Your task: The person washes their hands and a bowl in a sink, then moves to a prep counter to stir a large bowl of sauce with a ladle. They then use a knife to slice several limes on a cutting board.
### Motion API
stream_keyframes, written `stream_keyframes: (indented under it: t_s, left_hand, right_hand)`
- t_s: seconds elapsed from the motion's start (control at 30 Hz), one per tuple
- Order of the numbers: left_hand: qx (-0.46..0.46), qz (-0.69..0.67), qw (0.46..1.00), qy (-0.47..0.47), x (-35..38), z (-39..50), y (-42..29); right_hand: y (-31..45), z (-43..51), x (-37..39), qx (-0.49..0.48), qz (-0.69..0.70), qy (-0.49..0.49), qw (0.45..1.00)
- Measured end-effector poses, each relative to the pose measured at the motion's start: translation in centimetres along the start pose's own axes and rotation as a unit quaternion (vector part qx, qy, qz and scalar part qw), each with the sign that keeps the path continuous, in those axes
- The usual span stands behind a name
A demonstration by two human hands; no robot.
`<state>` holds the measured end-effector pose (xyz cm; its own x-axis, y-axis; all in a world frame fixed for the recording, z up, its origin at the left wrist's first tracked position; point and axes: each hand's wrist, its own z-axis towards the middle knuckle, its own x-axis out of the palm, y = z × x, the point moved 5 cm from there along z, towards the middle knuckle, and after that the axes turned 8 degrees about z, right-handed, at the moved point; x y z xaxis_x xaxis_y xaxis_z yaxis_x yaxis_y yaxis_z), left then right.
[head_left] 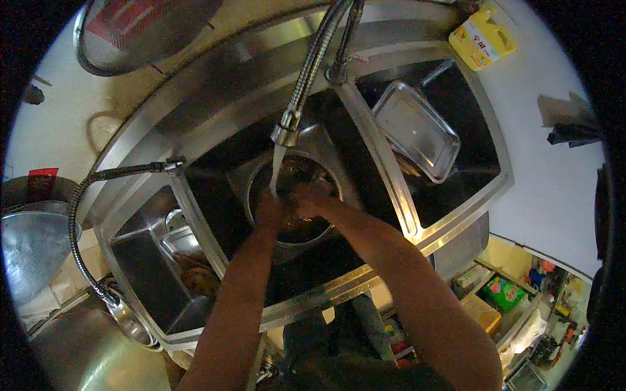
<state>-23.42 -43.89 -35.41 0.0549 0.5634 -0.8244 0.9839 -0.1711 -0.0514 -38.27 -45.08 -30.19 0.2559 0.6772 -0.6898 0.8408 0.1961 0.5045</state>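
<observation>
Both hands reach into a round metal basin (337,182) in the middle compartment of a stainless steel sink (342,281). My left hand (270,207) is at the basin's left side, beside the stream of water. My right hand (310,198) is close to it, near the basin's middle. The basin holds dark contents that are too dim to name. Water runs from a flexible metal faucet (286,134) above, down beside my left hand. The fingers of both hands are blurred and dark, so what they touch is hidden.
A metal tray (415,131) leans in the right compartment. Metal containers (183,239) lie in the left one, beside a second flexible faucet (73,220). A yellow jug (481,40) stands at the back right. A large mesh strainer (142,34) is at the upper left.
</observation>
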Motion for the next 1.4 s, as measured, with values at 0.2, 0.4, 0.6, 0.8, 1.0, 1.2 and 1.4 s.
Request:
stream_keyframes:
  t_s: [0.2, 0.4, 0.6, 0.8, 1.0, 1.2, 1.4]
  left_hand:
    - [-0.027, -0.011, 0.999, 0.014, -6.4, -2.3, 1.6]
    - [0.118, 0.014, 0.984, -0.134, -22.4, -12.2, -0.4]
    - [0.141, -0.063, 0.954, -0.258, -33.7, -21.1, -2.8]
    - [0.160, -0.135, 0.930, -0.303, -39.3, -23.6, -4.6]
    - [-0.070, -0.502, 0.806, -0.305, -34.0, -20.3, -1.1]
    - [-0.055, -0.945, 0.321, 0.015, -16.6, -15.8, -5.0]
    - [-0.052, -0.934, 0.309, 0.173, -12.0, -13.8, -4.6]
  right_hand:
    - [-8.0, -8.2, -26.5, -0.039, 0.393, -0.579, 0.713]
    - [-11.2, -3.2, -35.4, 0.115, 0.400, -0.523, 0.744]
    - [-6.1, -6.5, -37.1, -0.050, 0.536, -0.475, 0.695]
    - [5.8, -14.1, -23.2, -0.282, 0.326, -0.282, 0.857]
    - [4.1, -8.0, -14.0, -0.024, 0.703, -0.124, 0.700]
    - [6.2, -6.8, -10.9, 0.039, 0.904, -0.173, 0.389]
    - [6.7, -4.5, -6.2, 0.088, 0.757, -0.146, 0.630]
